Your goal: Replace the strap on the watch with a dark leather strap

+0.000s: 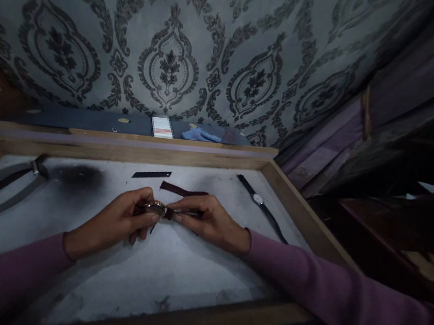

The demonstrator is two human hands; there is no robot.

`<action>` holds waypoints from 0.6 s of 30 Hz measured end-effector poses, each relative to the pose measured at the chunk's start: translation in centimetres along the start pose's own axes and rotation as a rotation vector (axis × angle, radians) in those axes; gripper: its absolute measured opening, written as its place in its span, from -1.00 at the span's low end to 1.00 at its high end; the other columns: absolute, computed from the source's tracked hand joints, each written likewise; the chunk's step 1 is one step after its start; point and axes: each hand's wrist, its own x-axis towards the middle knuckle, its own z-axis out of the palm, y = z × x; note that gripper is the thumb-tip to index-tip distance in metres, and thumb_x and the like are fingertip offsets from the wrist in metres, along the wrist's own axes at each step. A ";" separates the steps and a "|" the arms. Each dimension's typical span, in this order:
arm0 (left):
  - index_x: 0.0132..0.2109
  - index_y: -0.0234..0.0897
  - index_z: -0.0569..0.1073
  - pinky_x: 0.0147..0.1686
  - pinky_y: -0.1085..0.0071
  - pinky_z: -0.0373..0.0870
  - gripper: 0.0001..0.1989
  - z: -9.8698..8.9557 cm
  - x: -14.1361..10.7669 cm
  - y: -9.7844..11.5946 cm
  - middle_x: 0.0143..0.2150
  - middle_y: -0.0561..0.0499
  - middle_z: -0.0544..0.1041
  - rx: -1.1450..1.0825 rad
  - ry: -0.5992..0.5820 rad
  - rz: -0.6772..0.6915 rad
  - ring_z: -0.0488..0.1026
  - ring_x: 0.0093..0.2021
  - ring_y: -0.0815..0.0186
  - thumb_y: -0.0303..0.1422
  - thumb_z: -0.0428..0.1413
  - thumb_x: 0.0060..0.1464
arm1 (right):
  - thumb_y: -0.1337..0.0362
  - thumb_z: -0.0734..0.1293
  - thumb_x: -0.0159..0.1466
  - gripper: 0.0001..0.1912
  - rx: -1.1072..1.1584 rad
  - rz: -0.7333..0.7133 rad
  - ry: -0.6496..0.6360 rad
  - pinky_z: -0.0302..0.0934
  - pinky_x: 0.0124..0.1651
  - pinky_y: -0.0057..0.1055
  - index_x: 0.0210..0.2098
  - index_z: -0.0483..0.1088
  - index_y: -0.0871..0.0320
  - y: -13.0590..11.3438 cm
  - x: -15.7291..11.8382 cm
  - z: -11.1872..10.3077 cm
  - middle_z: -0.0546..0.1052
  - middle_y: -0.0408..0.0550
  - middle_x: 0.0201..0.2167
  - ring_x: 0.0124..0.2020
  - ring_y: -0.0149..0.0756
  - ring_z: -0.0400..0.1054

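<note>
left hand (125, 214) gripped watch (155, 208) by its case | right hand (213, 222) pinched dark band (169, 213) beside case, perhaps a tool too | watch was above white tray (115, 282)

Watch case (156, 208) between 2 hands (134, 216)

- I seem to be in a homelike room: ornate wallpaper (169, 67) faces me, a tied-back purple curtain (323, 138) hangs right.
- My spot resembles a small watch bench: wood-rimmed tray (305, 214), watch (155, 208) in my grip, second wristwatch (258, 199), loose strap (182, 190).
</note>
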 end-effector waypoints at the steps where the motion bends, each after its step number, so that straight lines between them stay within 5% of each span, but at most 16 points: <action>1: -0.40 -0.23 0.20 -0.72 0.62 0.18 -0.77 0.0 0.0 0.0 -0.60 0.17 0.33 0.002 -0.003 0.002 0.31 -0.62 0.46 -0.28 0.12 0.08 | 0.22 0.32 0.27 -0.72 0.002 0.004 -0.001 0.14 -0.45 -0.51 -0.09 0.51 0.24 0.0 0.0 0.0 0.50 -0.09 -0.43 -0.50 -0.46 0.25; 9: -0.32 -0.25 0.22 -0.71 0.63 0.22 -0.81 -0.2 0.0 -0.4 -0.37 0.05 0.46 -0.040 -0.033 0.001 0.46 -0.54 0.43 -0.29 0.09 0.14 | 0.25 0.34 0.22 -0.79 0.005 0.035 0.057 -0.05 -0.54 -0.54 -0.19 0.43 0.25 -0.8 0.0 0.1 0.19 -0.30 -0.62 -0.59 -0.52 0.02; 18: -0.17 -0.28 0.32 -0.67 0.61 0.29 -0.77 -0.2 0.0 0.6 -0.36 0.04 0.44 -0.052 -0.084 -0.030 0.51 -0.52 0.38 -0.21 0.08 0.14 | 0.21 0.35 0.22 -0.79 0.106 0.104 0.027 0.20 -0.41 -0.46 -0.27 0.43 0.27 -0.8 0.0 0.1 0.47 -0.11 -0.48 -0.49 -0.44 0.28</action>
